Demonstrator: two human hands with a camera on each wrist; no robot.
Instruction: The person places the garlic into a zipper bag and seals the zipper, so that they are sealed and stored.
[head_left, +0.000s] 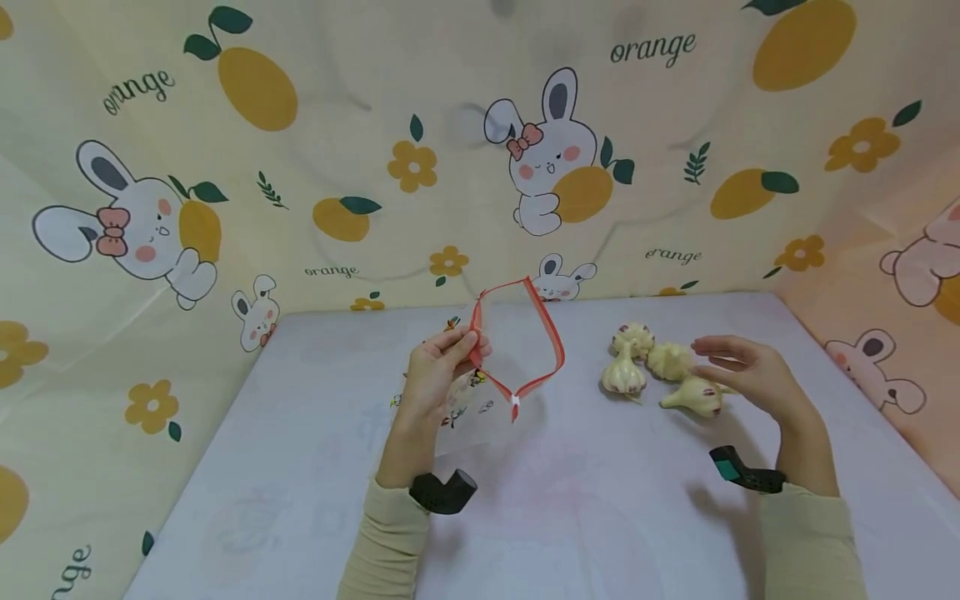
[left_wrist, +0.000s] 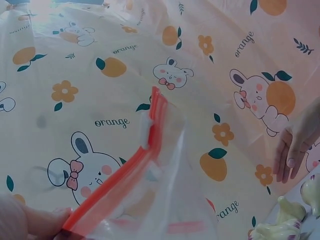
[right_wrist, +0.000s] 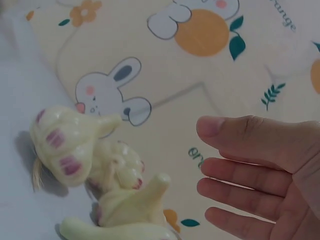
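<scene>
My left hand (head_left: 441,367) pinches the edge of a clear zip bag (left_wrist: 192,175) by its red zip strip (head_left: 553,333). The bag's mouth is spread into a wide loop, with a white slider (head_left: 515,402) at its near corner. Small printed pictures show on the clear film below the hand. To the right, several garlic bulbs (head_left: 624,375) lie grouped on the table. My right hand (head_left: 750,375) hovers by the rightmost garlic bulb (head_left: 699,397), fingers extended and apart from the thumb, holding nothing.
The white table (head_left: 300,467) meets a cloth backdrop (head_left: 465,100) printed with rabbits and oranges at the back. That cloth also rises along the table's right side. A dark wrist camera (head_left: 444,492) sits on the left wrist, another camera (head_left: 746,473) on the right.
</scene>
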